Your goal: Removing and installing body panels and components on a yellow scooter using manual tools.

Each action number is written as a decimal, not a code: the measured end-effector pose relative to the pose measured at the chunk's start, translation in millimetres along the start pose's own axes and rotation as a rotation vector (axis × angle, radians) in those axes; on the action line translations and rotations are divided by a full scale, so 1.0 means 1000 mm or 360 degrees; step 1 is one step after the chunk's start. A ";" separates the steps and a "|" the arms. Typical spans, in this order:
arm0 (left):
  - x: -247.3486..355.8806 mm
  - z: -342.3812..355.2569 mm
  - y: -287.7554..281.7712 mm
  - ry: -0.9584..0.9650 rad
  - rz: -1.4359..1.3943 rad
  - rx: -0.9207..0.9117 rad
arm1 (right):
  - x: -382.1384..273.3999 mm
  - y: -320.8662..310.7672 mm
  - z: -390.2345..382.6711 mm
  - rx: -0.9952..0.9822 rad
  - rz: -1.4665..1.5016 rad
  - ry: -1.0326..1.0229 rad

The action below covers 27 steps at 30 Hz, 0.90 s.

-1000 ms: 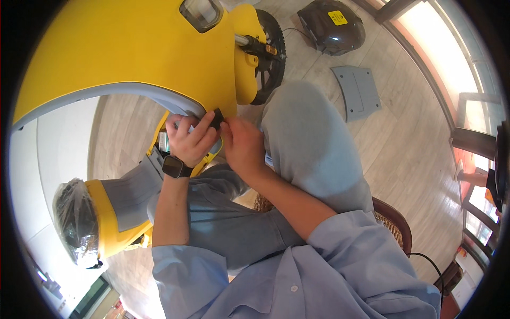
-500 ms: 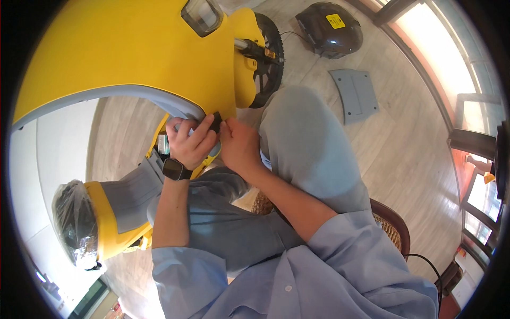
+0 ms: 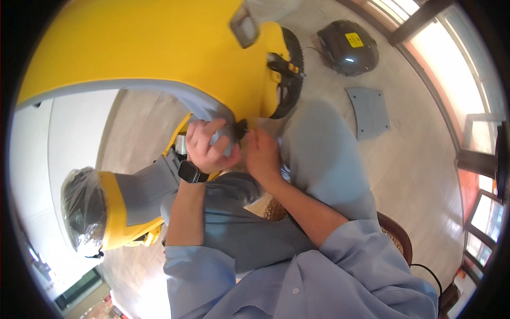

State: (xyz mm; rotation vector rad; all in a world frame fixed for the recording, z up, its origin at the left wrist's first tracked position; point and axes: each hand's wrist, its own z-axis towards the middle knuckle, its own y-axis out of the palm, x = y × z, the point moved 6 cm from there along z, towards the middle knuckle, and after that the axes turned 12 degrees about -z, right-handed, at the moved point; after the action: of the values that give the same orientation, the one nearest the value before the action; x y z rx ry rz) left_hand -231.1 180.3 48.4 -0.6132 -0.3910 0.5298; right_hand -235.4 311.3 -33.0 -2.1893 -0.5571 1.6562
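My left hand (image 3: 211, 148), with a dark watch on the wrist, is just below a small black piece (image 3: 240, 128) at the lower edge of the yellow body panel (image 3: 159, 42) with grey trim (image 3: 138, 84). Its fingers are bent and apart, off the black piece. My right hand (image 3: 262, 153) is closed in a pinch just below and right of that piece; what it holds is too blurred to make out. The grey-clad knee (image 3: 319, 143) is beside it.
A grey-and-yellow section with a plastic-wrapped end (image 3: 85, 207) is at left. A black wheel (image 3: 292, 90) is behind the body. A dark glossy case (image 3: 348, 50) and grey plate (image 3: 369, 111) lie on the floor. A wicker chair (image 3: 393, 236) is under me; windows line the right.
The scene has shifted down and right in view. My left fingers have lifted away from the black piece, and my right hand has drawn slightly down from it.
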 end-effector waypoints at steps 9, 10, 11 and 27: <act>-0.058 -0.020 -0.089 -0.1299 0.0217 0.0658 | -0.005 0.007 -0.043 -0.0477 0.0824 0.0460; -0.064 -0.025 -0.089 -0.1509 0.0278 0.0453 | -0.014 0.007 -0.047 -0.0622 0.0764 0.0343; -0.071 -0.027 -0.084 -0.1658 0.0260 0.0233 | -0.024 0.004 -0.049 -0.0751 0.0697 0.0226; -0.035 -0.116 -0.125 -0.2460 0.0218 -0.0630 | -0.215 0.086 -0.036 -0.1099 0.0696 -0.0485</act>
State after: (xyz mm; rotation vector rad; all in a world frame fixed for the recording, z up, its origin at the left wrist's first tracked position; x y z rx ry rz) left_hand -158.6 23.1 32.9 -0.5000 -1.9547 1.0124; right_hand -243.8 128.3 113.7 -2.6896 -0.8873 2.3185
